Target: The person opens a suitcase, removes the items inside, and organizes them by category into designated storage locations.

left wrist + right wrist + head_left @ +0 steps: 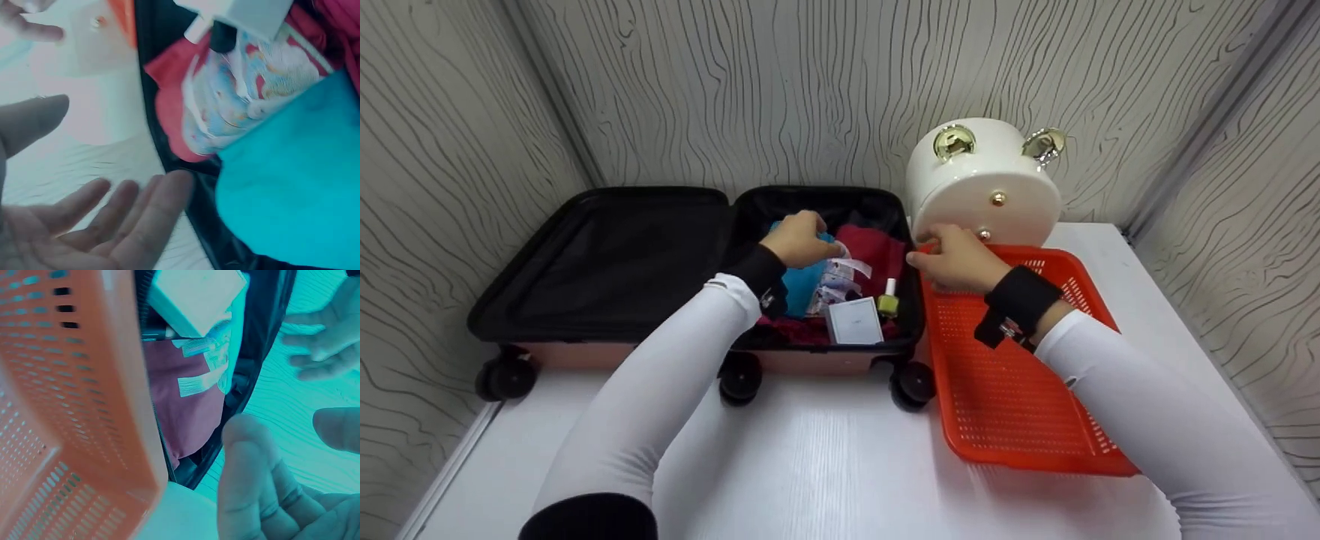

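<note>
My left hand (799,240) hovers above the right half of an open black-lined suitcase (615,259), fingers loosely extended and holding nothing. Below it lies a folded turquoise cloth (804,289). Beside that are a printed packet (247,95) and a dark red cloth (874,251). A small white box (855,322) rests near the suitcase's front edge, with a yellow-green, white-capped nail polish bottle (888,303) next to it. My right hand (956,259) is over the far left corner of an orange basket (1005,390), fingers loosely bent, with nothing in its grasp.
Behind the basket a white round container (982,161) lies with gold knobs and shiny gold discs on it. Black suitcase wheels (913,386) stick out toward the front over the white table (810,457). Wood-patterned panels (810,90) enclose the back and sides.
</note>
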Tool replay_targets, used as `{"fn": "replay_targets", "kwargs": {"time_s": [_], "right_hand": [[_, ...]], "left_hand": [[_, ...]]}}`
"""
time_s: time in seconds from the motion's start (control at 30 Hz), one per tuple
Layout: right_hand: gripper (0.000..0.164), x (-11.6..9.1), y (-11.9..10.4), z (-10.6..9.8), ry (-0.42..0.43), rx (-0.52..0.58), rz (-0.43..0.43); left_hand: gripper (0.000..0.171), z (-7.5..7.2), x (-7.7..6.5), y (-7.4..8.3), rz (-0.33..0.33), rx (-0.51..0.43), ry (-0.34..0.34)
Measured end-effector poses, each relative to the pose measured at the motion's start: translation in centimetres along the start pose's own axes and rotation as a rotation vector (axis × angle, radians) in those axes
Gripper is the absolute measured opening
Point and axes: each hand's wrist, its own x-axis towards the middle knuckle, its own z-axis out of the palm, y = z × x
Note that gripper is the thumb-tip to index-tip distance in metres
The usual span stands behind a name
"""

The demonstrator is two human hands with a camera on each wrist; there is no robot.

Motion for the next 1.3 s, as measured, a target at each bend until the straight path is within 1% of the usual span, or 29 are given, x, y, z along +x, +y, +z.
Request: {"fn": "replay_targets", "kwargs": {"time_s": [0.1, 0.17, 0.23, 0.3, 0.37, 0.43, 0.53, 0.73, 0.83, 0.9, 1.07, 1.2, 1.3], "right_hand": [[0.055, 0.9, 0.2, 0.3, 0.028, -0.039, -0.008], [0.055, 1.3, 0.5, 0.6, 0.04, -0.079, -0.018], [0.054, 1.7, 0.8, 1.0, 0.042, -0.096, -0.024], [0.055, 2.0, 1.1, 1.5, 0.044, -0.112, -0.031], [0.055, 2.2, 1.5, 1.9, 0.05, -0.139, -0.042], [0.056, 2.3, 1.7, 2.2, 0.061, -0.157, -0.052], [0.055, 2.3, 1.8, 2.5, 0.074, -0.16, -0.054], [0.053, 2.0, 2.0, 2.1, 0.061, -0.119, -0.026], [0.053, 1.9, 2.1, 1.9, 0.055, -0.114, -0.02], [0.053, 1.8, 2.1, 1.8, 0.055, -0.117, -0.025], [0.051, 1.6, 2.4, 1.5, 0.051, -0.116, -0.05], [0.051, 1.3, 2.7, 1.4, 0.048, -0.113, -0.051], [0.051, 1.3, 2.9, 1.2, 0.052, -0.114, -0.045]], "left_hand": [[0.037, 0.9, 1.5, -0.5, -0.06, 0.069, -0.074], [0.034, 1.7, 2.3, -0.9, -0.1, 0.114, -0.118], [0.037, 2.5, 2.9, -1.3, -0.139, 0.145, -0.161], [0.047, 3.2, 3.4, -1.7, -0.17, 0.15, -0.203], [0.058, 3.8, 3.8, -2.1, -0.184, 0.15, -0.238], [0.062, 4.2, 4.1, -2.4, -0.18, 0.156, -0.262], [0.061, 4.5, 4.4, -2.6, -0.146, 0.19, -0.253], [0.041, 4.5, 4.8, -2.6, -0.069, 0.256, -0.214], [0.035, 4.3, 5.0, -2.2, -0.041, 0.261, -0.19], [0.035, 4.1, 5.0, -1.7, -0.028, 0.249, -0.175], [0.044, 3.1, 4.6, -0.4, -0.001, 0.169, -0.15], [0.042, 2.4, 4.7, 0.3, 0.009, 0.122, -0.11], [0.038, 1.7, 5.0, 0.6, 0.009, 0.093, -0.067]]}}
